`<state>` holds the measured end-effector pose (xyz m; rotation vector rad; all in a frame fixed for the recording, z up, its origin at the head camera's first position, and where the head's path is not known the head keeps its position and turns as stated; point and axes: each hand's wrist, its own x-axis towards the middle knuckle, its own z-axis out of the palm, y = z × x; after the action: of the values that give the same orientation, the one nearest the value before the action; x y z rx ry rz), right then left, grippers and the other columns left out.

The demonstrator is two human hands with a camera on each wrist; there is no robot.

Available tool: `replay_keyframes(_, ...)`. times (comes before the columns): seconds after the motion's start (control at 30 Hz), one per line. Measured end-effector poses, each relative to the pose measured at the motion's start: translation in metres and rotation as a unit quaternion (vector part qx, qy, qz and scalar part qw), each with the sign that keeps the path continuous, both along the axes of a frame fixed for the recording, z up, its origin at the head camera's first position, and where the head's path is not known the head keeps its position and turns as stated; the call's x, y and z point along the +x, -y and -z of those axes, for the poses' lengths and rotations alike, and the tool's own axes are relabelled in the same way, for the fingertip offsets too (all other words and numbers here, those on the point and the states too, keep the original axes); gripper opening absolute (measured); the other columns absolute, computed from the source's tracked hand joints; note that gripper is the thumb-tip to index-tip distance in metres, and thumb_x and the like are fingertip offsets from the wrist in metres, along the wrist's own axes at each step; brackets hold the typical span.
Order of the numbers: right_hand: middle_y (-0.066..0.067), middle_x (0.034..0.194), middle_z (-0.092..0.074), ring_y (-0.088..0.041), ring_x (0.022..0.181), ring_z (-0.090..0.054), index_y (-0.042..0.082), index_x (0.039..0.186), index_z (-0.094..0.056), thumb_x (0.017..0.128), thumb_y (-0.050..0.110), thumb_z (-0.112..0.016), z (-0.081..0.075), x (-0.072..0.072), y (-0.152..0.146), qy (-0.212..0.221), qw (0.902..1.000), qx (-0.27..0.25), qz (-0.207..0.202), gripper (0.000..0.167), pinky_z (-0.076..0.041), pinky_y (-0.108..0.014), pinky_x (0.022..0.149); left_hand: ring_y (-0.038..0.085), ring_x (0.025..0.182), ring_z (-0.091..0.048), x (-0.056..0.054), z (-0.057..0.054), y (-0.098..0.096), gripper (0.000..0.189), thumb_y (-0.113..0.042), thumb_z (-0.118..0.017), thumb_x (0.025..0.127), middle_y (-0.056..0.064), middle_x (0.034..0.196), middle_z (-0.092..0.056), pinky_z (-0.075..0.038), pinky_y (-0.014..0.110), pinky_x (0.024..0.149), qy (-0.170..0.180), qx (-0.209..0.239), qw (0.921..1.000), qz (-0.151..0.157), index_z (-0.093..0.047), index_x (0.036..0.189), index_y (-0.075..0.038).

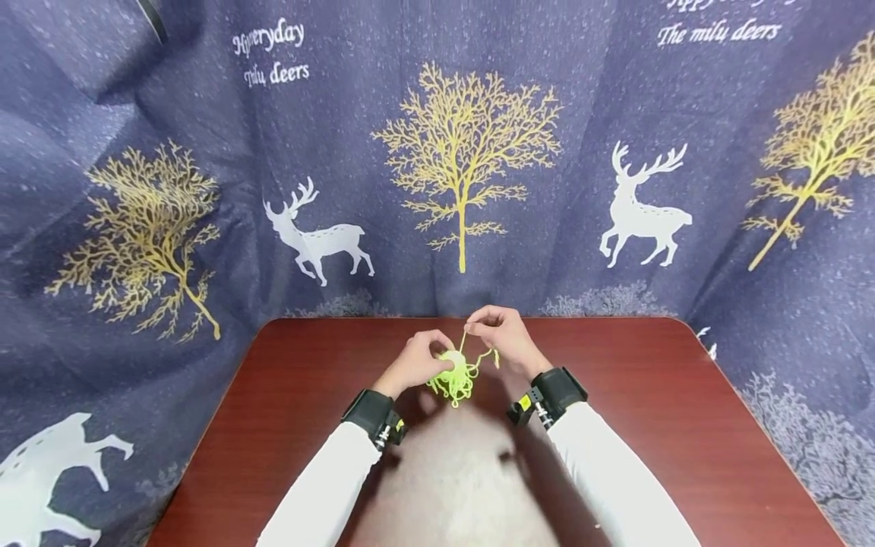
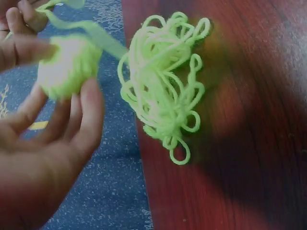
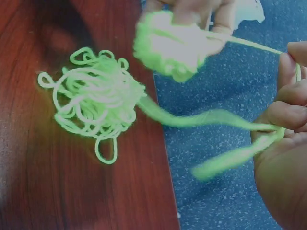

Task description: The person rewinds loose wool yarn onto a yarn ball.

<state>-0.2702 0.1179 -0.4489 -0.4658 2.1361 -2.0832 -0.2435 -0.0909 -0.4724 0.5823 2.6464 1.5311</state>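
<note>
A small ball of neon yellow-green yarn (image 2: pixel 72 67) sits between the thumb and fingers of my left hand (image 1: pixel 418 358), held above the tabletop. My right hand (image 1: pixel 507 339), to the right and slightly farther away, pinches a strand of yarn (image 3: pixel 247 43) that runs taut to the ball. In the right wrist view, another length of yarn (image 3: pixel 206 117) passes through the curled right fingers, and a short bit dangles below them. A loose, looped heap of the same yarn (image 2: pixel 160 79) lies on the table under the ball.
The reddish-brown wooden table (image 1: pixel 301 425) has its far edge just beyond the hands. Behind it hangs a dark blue curtain (image 1: pixel 506 281) printed with deer and trees. A black wrist camera band (image 1: pixel 369 414) circles the left wrist, and a similar band (image 1: pixel 559 389) the right.
</note>
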Motion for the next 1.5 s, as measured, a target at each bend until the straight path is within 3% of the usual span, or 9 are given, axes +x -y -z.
replay_keyframes(0.13,0.002,0.063,-0.054,-0.008,0.049,-0.039,-0.002,0.098,-0.072,0.088,0.003,-0.075,0.005,0.001,0.001,0.015,0.9996,-0.01,0.019,0.012,-0.029,-0.022,0.045,0.022,0.085,-0.066,0.009,0.005,0.001,0.024,0.005,-0.073,0.078,0.015,0.096,-0.068,-0.056,0.029,0.074,0.059,0.104,0.9891,0.086,-0.067,0.102,0.004)
replay_keyframes(0.27,0.001,0.067,-0.06,-0.008,0.049,-0.04,-0.005,0.101,-0.073,0.087,0.006,-0.078,0.019,0.004,0.004,0.032,0.9991,-0.001,0.03,0.018,-0.032,-0.021,0.045,0.017,0.086,-0.068,0.02,0.004,0.003,0.029,0.008,-0.068,0.082,0.011,0.098,-0.068,-0.059,0.03,0.075,0.12,0.25,0.9537,0.116,-0.059,0.108,0.014)
replay_keyframes(0.37,0.0,0.07,-0.065,-0.007,0.049,-0.041,-0.006,0.101,-0.074,0.088,0.004,-0.076,0.029,0.006,0.007,0.042,0.9985,-0.002,0.035,0.016,-0.033,-0.021,0.046,0.018,0.088,-0.068,0.025,0.001,0.003,0.027,0.009,-0.065,0.083,0.009,0.1,-0.067,-0.059,0.031,0.077,0.139,0.343,0.9247,0.091,-0.059,0.109,0.013)
replay_keyframes(0.63,0.0,0.072,-0.067,-0.006,0.048,-0.04,-0.005,0.099,-0.074,0.087,0.003,-0.075,0.047,0.011,0.009,0.051,0.9979,-0.006,0.039,0.014,-0.032,-0.02,0.044,0.02,0.091,-0.067,0.014,-0.004,-0.005,0.02,0.011,-0.059,0.088,0.011,0.104,-0.064,-0.06,0.029,0.077,0.141,0.469,0.8715,-0.017,-0.062,0.104,-0.001)
replay_keyframes(0.77,-0.003,0.078,-0.07,-0.007,0.047,-0.04,-0.006,0.099,-0.074,0.088,0.005,-0.076,0.048,0.011,0.01,0.046,0.9983,-0.002,0.035,0.015,-0.031,-0.021,0.044,0.019,0.09,-0.069,0.0,-0.006,-0.012,0.02,0.011,-0.061,0.089,0.011,0.104,-0.065,-0.061,0.03,0.078,0.132,0.494,0.8572,-0.057,-0.063,0.104,-0.002)
replay_keyframes(0.9,-0.004,0.083,-0.073,-0.01,0.051,-0.044,0.0,0.096,-0.076,0.088,0.006,-0.076,0.043,0.015,0.014,0.023,0.9988,0.025,0.035,0.01,-0.037,-0.021,0.047,0.018,0.085,-0.069,-0.011,-0.008,-0.018,0.019,0.01,-0.066,0.086,0.009,0.098,-0.066,-0.061,0.031,0.075,0.089,0.466,0.8744,-0.103,-0.064,0.103,0.002)
replay_keyframes(1.07,-0.012,0.086,-0.075,-0.013,0.066,-0.062,0.0,0.092,-0.075,0.087,0.002,-0.076,0.029,0.026,0.016,-0.066,0.9946,0.078,0.019,0.006,-0.054,-0.026,0.06,0.027,0.088,-0.069,-0.01,-0.009,-0.018,0.024,0.008,-0.074,0.082,0.018,0.096,-0.067,-0.059,0.032,0.076,-0.016,0.294,0.9446,-0.145,-0.066,0.105,0.007)
replay_keyframes(1.17,-0.013,0.087,-0.075,-0.015,0.074,-0.067,-0.001,0.091,-0.075,0.085,0.0,-0.077,0.021,0.027,0.015,-0.109,0.9899,0.089,0.012,0.007,-0.057,-0.028,0.067,0.03,0.09,-0.068,-0.007,-0.006,-0.015,0.024,0.005,-0.077,0.081,0.017,0.095,-0.069,-0.057,0.032,0.078,-0.054,0.191,0.9691,-0.147,-0.069,0.103,0.001)
replay_keyframes(1.5,-0.008,0.077,-0.072,-0.01,0.063,-0.059,-0.001,0.094,-0.074,0.086,0.004,-0.077,-0.003,0.018,0.002,-0.121,0.9904,0.063,0.023,0.01,-0.049,-0.022,0.059,0.03,0.093,-0.064,-0.002,0.001,-0.009,0.023,0.002,-0.076,0.08,0.008,0.095,-0.068,-0.055,0.045,0.083,-0.055,0.122,0.988,-0.078,-0.07,0.101,-0.005)
